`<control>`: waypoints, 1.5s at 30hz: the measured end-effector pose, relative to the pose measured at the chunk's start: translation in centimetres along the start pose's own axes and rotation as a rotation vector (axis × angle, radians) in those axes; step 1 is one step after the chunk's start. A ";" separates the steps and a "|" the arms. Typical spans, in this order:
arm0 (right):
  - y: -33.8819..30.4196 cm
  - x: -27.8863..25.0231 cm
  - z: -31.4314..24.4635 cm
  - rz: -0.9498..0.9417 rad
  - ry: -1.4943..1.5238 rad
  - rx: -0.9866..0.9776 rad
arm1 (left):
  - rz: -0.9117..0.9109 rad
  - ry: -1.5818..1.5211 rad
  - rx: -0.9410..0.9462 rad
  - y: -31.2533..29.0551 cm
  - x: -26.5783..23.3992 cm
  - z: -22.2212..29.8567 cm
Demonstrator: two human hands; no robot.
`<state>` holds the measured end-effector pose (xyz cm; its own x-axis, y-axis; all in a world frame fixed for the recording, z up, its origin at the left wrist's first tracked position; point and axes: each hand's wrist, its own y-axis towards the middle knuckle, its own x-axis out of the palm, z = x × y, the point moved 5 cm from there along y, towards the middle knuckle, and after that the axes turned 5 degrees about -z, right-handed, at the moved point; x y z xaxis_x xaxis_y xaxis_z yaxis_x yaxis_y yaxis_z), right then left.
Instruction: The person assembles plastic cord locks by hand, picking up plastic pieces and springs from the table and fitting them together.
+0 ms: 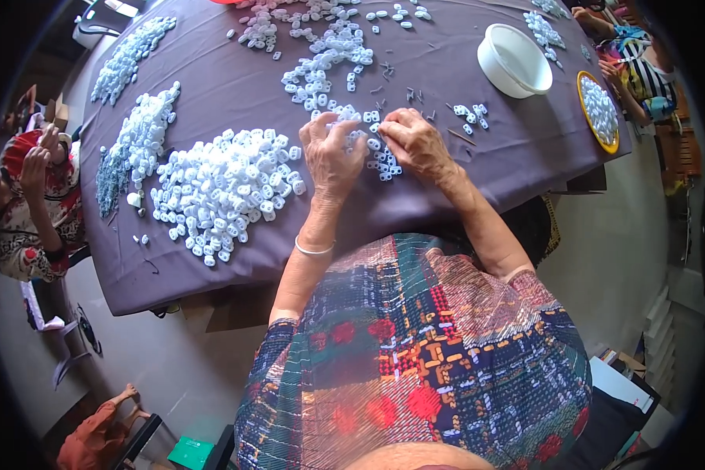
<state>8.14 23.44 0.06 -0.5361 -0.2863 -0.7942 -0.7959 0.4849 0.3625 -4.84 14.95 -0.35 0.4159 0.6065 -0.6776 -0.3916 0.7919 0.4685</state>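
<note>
Both my hands work close together over the cloth-covered table, among small white plastic pieces with two holes. My left hand (334, 153), with a white bangle at its wrist, has its fingers bent around a small white plastic piece (374, 144) by the thumb tip. Thumb and fingers of my right hand (417, 141) are pinched just beside it; what they hold is too small to make out. Below the fingertips lies a small cluster of white pieces (385, 166). Small dark metal bits (415, 95) are scattered beyond my right hand.
A large heap of white pieces (225, 188) lies left of my hands, with more heaps behind it. To the right stand a white tub (514, 61) and a yellow-rimmed basket (599, 112) of white pieces. A thin stick (461, 137) lies near my right hand. Other people sit at both sides.
</note>
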 end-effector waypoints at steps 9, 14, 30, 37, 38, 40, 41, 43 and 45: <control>-0.9 -2.1 2.1 0.079 -0.023 0.054 | -0.073 0.003 0.054 0.1 0.4 0.4; -1.7 -1.6 0.7 0.003 -0.134 -0.010 | -0.046 -0.020 0.054 0.2 0.4 0.3; -1.5 -2.8 1.9 0.092 -0.128 0.074 | -0.038 -0.008 0.068 -0.1 0.0 -0.1; -1.0 -0.9 -0.1 0.007 -0.127 -0.004 | -0.034 -0.042 0.073 -0.2 -0.3 0.0; -1.2 -1.5 -0.4 0.043 -0.100 -0.002 | -0.037 -0.041 0.074 -0.2 -0.4 0.0; -1.7 -2.0 0.0 0.090 -0.131 0.017 | -0.030 -0.052 0.060 -0.2 -0.6 -0.1; -1.9 -2.4 0.1 0.136 -0.165 0.033 | -0.033 -0.052 0.061 -0.2 -0.6 -0.1; -2.1 -2.7 0.1 0.151 -0.160 0.048 | -0.038 -0.043 0.059 -0.2 -0.7 -0.1; -2.0 -2.7 -0.4 0.154 -0.127 0.033 | -0.066 -0.043 0.044 -0.2 -0.7 -0.1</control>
<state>11.05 22.95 1.69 -0.6094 -0.1006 -0.7865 -0.6965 0.5419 0.4704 -5.12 14.36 0.00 0.4746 0.5544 -0.6837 -0.3256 0.8322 0.4487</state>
